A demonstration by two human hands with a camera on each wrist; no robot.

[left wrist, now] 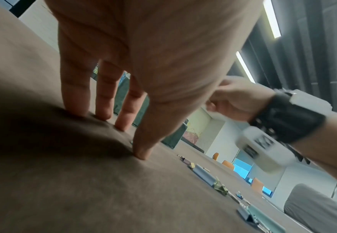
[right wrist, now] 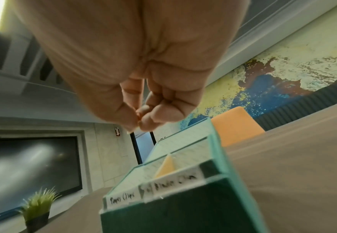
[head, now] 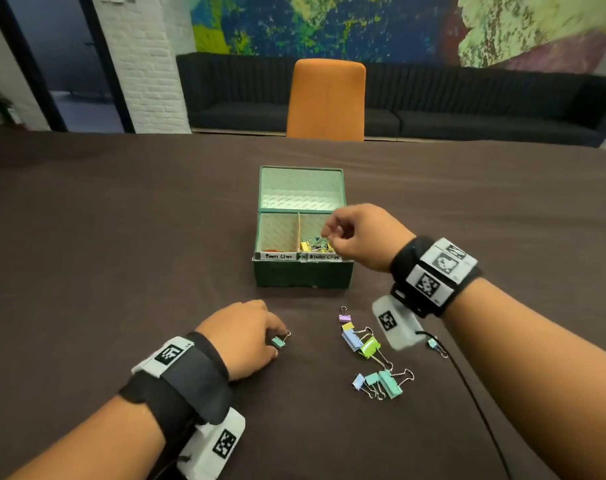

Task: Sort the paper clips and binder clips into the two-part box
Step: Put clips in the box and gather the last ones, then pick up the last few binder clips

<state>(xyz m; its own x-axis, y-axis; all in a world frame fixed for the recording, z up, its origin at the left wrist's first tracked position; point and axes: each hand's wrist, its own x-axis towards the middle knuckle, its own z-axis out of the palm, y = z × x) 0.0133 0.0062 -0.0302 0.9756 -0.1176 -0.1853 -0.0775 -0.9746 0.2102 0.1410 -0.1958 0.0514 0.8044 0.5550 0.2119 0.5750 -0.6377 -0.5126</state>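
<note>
The green two-part box point(head: 303, 273) stands open mid-table, its front labelled for paper clips on the left and binder clips on the right. Coloured binder clips point(head: 313, 245) lie in the right part. My right hand point(head: 327, 233) hovers over that part with fingertips pinched together point(right wrist: 138, 124); nothing shows between them. My left hand point(head: 277, 336) rests on the cloth in front of the box, and its index finger and thumb pinch a small teal binder clip point(head: 279, 341). In the left wrist view the other fingers point(left wrist: 103, 110) press on the cloth and the clip is hidden.
Several loose binder clips point(head: 360, 341) lie right of my left hand, with another group point(head: 384, 381) nearer me and one small clip point(head: 434, 344) under my right wrist. A black cable point(head: 474, 403) trails across the brown cloth. An orange chair point(head: 325, 98) stands at the far edge.
</note>
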